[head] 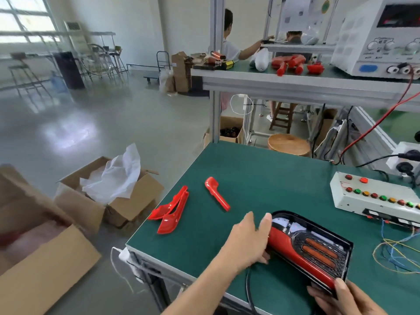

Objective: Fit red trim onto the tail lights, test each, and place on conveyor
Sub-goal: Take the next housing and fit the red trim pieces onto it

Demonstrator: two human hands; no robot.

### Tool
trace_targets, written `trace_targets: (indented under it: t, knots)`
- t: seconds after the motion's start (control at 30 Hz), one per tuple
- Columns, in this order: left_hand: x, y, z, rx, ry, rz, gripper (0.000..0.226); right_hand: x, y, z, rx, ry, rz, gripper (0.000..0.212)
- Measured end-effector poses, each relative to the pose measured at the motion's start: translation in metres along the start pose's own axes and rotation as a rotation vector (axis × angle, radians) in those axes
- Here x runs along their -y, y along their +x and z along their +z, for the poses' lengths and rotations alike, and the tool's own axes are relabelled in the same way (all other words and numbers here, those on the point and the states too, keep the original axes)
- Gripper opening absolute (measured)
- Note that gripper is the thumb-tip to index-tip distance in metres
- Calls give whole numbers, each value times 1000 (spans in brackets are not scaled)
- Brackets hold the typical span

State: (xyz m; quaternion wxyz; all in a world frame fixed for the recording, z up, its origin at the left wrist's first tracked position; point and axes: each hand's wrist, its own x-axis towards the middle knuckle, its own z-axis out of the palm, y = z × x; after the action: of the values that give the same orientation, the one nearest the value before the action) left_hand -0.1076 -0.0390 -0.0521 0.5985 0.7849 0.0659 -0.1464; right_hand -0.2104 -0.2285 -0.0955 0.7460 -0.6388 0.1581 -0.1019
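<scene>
Hands grip the tail light — left hand curled at its far end, right hand pinching its near corner.

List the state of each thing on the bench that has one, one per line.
Tail light: red trim fitted, lying on the green mat, held at both ends.
Left hand: grips the tail light's near-left end.
Right hand: thumb pinches its lower end.
Loose red trims: two stacked, unfitted.
Single red trim: lying apart, unfitted.
</scene>
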Motion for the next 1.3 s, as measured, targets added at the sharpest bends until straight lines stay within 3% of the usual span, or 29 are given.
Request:
trace_targets:
  t: [0.17,0.27,0.37,0.67,0.83,1.13,1.23,1.3]
  knots:
    - [7,-1,-57,-551,637,227,25,3,-1,7,17,-36,-34,24]
    - [20,1,-97,-725,973,120,33,3,2,6,33,-70,-8,26]
    - [33,5,-123,-809,1100,-13,42,5,4,7,23,-82,24,25]
    - [47,16,-129,-799,1166,-145,48,9,8,6,-18,-34,170,28]
    - [49,19,-127,-774,1137,-133,36,12,13,1,-6,30,253,29]
    - [27,19,-94,-670,974,215,31,14,8,10,-108,-103,185,17]
    - [8,18,-84,-609,769,364,23,17,9,8,-117,-174,179,11]
    - [-2,18,-75,-482,600,422,22,18,9,9,-140,-238,166,8]
